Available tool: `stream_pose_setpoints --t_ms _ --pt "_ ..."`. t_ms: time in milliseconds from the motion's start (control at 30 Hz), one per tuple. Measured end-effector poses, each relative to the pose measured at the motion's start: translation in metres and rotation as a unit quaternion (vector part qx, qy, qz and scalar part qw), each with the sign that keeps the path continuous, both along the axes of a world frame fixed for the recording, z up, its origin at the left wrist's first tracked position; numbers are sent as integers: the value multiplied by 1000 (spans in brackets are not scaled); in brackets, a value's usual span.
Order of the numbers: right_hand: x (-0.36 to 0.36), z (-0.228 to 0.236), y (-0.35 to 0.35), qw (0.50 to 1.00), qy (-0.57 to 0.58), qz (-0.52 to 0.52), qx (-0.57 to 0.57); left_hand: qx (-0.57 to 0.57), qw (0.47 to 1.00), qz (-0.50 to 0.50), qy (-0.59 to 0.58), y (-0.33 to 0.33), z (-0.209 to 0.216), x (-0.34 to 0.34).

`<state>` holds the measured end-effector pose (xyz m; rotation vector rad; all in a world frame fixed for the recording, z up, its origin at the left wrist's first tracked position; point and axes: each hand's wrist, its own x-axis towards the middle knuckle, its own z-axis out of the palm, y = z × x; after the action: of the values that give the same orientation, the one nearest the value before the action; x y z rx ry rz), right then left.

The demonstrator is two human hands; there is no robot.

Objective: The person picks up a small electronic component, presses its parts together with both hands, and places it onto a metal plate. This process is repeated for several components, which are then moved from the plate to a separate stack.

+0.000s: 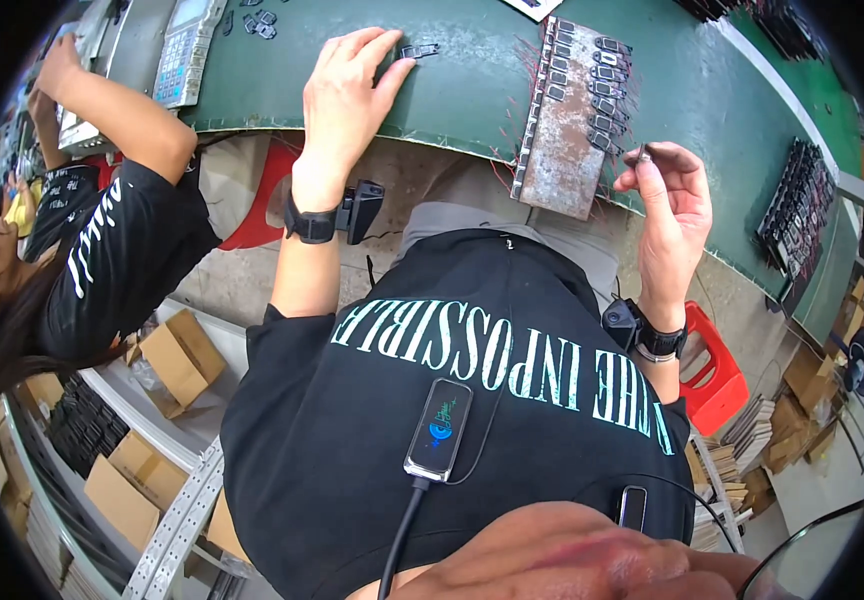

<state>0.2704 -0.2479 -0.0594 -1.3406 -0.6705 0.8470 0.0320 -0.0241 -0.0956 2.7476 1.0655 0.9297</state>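
My left hand [349, 92] rests over the green table, with thumb and index finger closed on the near end of a small black plastic part [420, 51]. The part lies low at the table surface and has a frame-like outline. To the right, my right hand [670, 195] is raised by the table's front edge, thumb and fingertips pinched together. Something small and dark shows at those fingertips, too small to name. Between my hands lies a worn metal plate [567, 150] bearing two rows of small black framed parts [607, 88] with thin red wires.
A keypad device [188, 50] and several loose black parts [260, 24] are at the table's far left. A co-worker's arm [132, 115] reaches over the table there. Stacked black wired parts [797, 208] stand at the right. Red stools [712, 370] and cardboard boxes [182, 358] are below.
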Motion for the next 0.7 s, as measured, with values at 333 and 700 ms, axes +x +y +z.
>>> stream_pose_setpoints --t_ms 333,700 --pt "3 -6 12 997 69 26 6 15 999 -50 11 3 -1 6" --pt "9 -11 11 993 110 51 -2 -368 885 -108 -263 -70 16 63"
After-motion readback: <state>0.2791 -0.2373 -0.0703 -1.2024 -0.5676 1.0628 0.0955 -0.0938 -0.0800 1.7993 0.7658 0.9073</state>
